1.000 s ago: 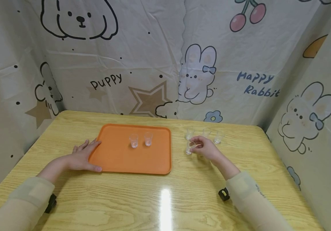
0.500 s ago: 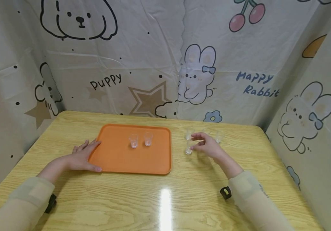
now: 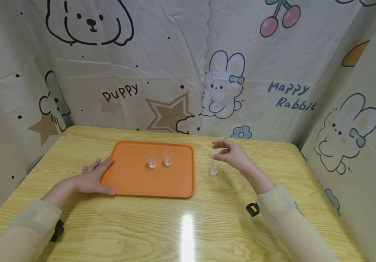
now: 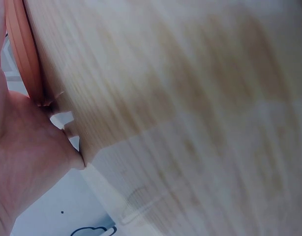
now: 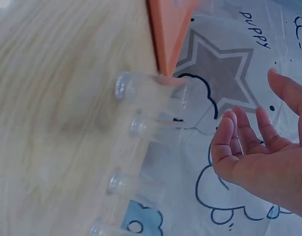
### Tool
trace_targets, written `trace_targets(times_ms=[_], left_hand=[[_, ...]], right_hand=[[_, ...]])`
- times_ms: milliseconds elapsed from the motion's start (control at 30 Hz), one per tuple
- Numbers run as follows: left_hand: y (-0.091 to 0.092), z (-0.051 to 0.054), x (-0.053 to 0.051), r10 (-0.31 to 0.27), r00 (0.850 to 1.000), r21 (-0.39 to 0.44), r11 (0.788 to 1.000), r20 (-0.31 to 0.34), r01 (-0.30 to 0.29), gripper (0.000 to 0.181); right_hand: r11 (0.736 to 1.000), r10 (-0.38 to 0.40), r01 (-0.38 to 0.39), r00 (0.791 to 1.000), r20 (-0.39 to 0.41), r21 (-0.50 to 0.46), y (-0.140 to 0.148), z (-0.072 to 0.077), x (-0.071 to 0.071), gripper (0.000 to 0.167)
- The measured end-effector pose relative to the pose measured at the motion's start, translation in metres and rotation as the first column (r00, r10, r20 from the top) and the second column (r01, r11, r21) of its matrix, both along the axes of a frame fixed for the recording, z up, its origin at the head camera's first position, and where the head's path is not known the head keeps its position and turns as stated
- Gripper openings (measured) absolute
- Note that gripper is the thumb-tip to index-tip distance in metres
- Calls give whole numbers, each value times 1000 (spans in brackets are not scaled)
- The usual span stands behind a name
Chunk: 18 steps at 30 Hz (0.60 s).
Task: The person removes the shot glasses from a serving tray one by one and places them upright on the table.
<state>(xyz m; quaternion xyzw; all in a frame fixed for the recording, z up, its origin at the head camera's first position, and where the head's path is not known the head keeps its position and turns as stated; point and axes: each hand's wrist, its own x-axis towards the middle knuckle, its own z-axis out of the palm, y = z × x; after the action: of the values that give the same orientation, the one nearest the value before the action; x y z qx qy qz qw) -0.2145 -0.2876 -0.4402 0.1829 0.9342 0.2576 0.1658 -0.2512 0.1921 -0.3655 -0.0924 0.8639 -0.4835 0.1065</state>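
Nearest me, my cream sleeves (image 3: 293,225) lie over a tabletop (image 3: 135,225) of yellow wood grain, where a white streak of light (image 3: 187,240) shines. A small black device (image 3: 253,209) sits at my right wrist.

My left hand (image 3: 93,179) has not shifted: thumb and fingers spread apart, it rests against the left edge of the orange tray (image 3: 152,185), a smooth, shallow rectangle with rounded corners and a raised rim. The two shot cups (image 3: 160,159) on it stand upright where they stood a second ago.

To the right of the tray, the near shot cup (image 3: 214,169) also keeps its place on the wood. A second ago my fingers were at its rim; now my right hand (image 3: 232,156) has moved up and farther off, fingers loosely curved, thumb parted from them, holding nothing. Beyond it, three far shot cups (image 5: 156,129) stand in a row, partly hidden by that hand from the head view. All the cups are clear, wider at the mouth and thick at the base; glass or plastic, I cannot tell.

Farthest back hangs a creased, pale cloth (image 3: 175,65), printed with rabbits (image 3: 222,94), brown stars (image 3: 171,112) and lettering.
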Motion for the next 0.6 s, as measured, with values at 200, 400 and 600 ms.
trace_targets(times_ms=[200,400,600], left_hand=[[0,0,0,-4,1000,-3,1000,4,4,113],[0,0,-1,-2,1000,-21,1000,4,2,114],[1,0,0,-2,1000,-19,1000,5,2,114]], right_hand=[[1000,17,-17,1000,-16,8,-19,12,-3,51],[999,42,-43,999,-19,-27,-37,12,-7,52],[995,53,-53,999,-8,-80,-60,8,-10,53]])
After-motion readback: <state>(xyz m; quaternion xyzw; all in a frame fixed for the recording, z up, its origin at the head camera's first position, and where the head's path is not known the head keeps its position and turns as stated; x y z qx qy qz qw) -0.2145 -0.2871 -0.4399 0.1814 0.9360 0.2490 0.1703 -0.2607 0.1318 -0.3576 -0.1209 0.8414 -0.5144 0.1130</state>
